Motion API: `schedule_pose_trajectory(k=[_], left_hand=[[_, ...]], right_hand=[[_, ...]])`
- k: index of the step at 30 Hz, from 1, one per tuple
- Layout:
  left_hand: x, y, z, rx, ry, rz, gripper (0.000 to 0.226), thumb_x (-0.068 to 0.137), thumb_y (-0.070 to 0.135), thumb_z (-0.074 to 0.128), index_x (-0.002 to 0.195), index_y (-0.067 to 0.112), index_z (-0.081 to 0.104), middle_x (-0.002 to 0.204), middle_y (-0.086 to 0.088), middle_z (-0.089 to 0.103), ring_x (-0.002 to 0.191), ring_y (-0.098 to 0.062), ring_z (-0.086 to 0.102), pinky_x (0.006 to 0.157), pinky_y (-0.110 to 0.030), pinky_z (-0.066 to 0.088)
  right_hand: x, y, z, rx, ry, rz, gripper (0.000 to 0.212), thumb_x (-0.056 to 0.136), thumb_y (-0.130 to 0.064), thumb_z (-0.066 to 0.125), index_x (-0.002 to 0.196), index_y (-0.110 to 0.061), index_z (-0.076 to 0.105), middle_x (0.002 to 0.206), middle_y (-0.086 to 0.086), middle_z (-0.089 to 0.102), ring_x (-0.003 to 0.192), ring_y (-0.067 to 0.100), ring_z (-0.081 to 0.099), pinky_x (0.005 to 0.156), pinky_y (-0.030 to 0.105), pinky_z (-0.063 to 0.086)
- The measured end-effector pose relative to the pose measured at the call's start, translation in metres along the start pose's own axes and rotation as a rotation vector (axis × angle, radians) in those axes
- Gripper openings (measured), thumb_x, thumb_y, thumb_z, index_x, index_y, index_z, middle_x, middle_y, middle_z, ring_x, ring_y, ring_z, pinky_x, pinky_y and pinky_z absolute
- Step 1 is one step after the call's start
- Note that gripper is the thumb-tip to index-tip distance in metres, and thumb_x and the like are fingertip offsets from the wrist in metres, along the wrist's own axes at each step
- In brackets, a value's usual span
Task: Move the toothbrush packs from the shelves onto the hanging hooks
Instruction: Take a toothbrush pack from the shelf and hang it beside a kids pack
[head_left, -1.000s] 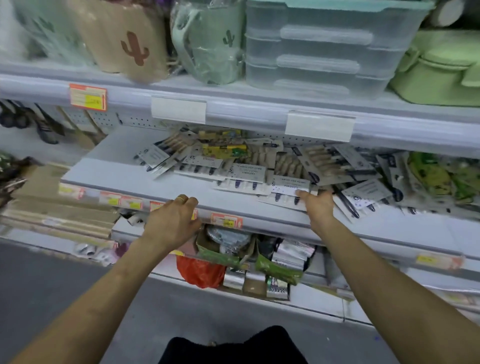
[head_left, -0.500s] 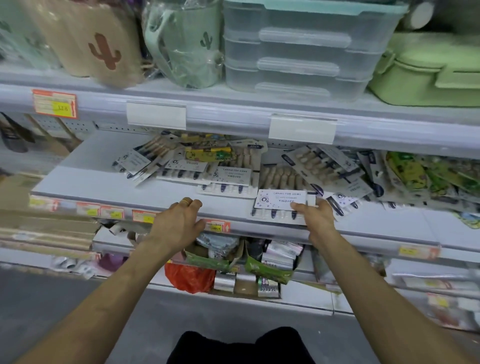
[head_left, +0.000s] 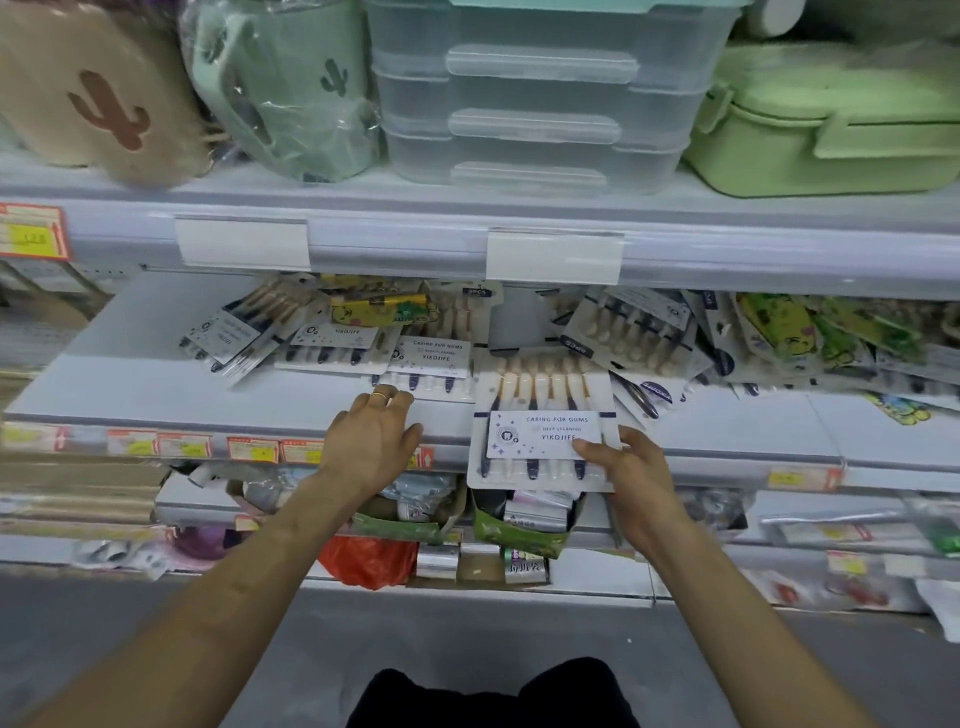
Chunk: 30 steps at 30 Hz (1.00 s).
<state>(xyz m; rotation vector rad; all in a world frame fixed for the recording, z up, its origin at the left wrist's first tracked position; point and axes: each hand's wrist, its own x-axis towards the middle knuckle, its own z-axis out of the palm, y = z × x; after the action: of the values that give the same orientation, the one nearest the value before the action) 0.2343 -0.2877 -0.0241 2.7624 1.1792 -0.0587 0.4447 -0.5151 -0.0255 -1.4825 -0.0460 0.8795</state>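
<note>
So my right hand (head_left: 631, 478) is pinching the white card pack of toothbrushes with cream heads and navy handles (head_left: 545, 410) by its lower right corner. The thumb is on top of the "CARING FOR GUMS" label and the fingers are tucked underneath, where I can't see them. The pack sits pretty much dead centre in the frame, its bottom end hanging out past the front lip of the pale grey middle shelf (head_left: 156, 395).

My left hand (head_left: 371, 447) is just left of the pack, not touching it. It's palm down on the shelf lip with the fingers loosely spread, gold ring showing.

Behind both hands, further back on the same shelf, there's a messy heap of more toothbrush packs (head_left: 431, 358) running from centre to the right edge, some on yellow-green cartoon cards.

Up top there's a stack of clear plastic boxes (head_left: 540, 104) in the middle, a light green lunch box (head_left: 831, 119) upper right and a mint cactus mug in plastic wrap (head_left: 291, 93) upper left.
</note>
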Motion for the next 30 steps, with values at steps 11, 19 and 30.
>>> schedule_pose_trajectory(k=[11,19,30], left_hand=[[0.012,0.007,0.004,-0.003,-0.009,-0.020,0.049,0.106,0.042,0.049,0.149,0.018,0.048,0.149,-0.006,0.049,0.132,-0.030,0.049,0.099,-0.047,0.050],[0.023,0.001,0.008,-0.038,0.019,-0.031,0.050,0.103,0.039,0.054,0.148,0.015,0.050,0.150,-0.007,0.048,0.133,-0.031,0.048,0.100,-0.050,0.049],[0.031,-0.008,0.018,-0.040,0.059,0.025,0.051,0.100,0.037,0.058,0.146,0.016,0.050,0.145,-0.011,0.046,0.131,-0.034,0.045,0.101,-0.050,0.046]], right_hand=[[-0.022,0.015,-0.014,-0.043,-0.073,-0.030,0.047,0.085,0.001,0.080,0.127,-0.008,0.062,0.115,0.009,0.079,0.112,0.029,0.074,0.099,0.047,0.057],[-0.028,0.013,-0.007,-0.021,-0.123,-0.032,0.048,0.085,0.002,0.079,0.128,-0.008,0.061,0.115,0.011,0.079,0.112,0.030,0.074,0.104,0.051,0.055],[-0.025,-0.003,0.014,-0.033,-0.134,-0.088,0.043,0.087,0.004,0.076,0.125,-0.007,0.059,0.111,0.010,0.080,0.106,0.030,0.076,0.096,0.046,0.058]])
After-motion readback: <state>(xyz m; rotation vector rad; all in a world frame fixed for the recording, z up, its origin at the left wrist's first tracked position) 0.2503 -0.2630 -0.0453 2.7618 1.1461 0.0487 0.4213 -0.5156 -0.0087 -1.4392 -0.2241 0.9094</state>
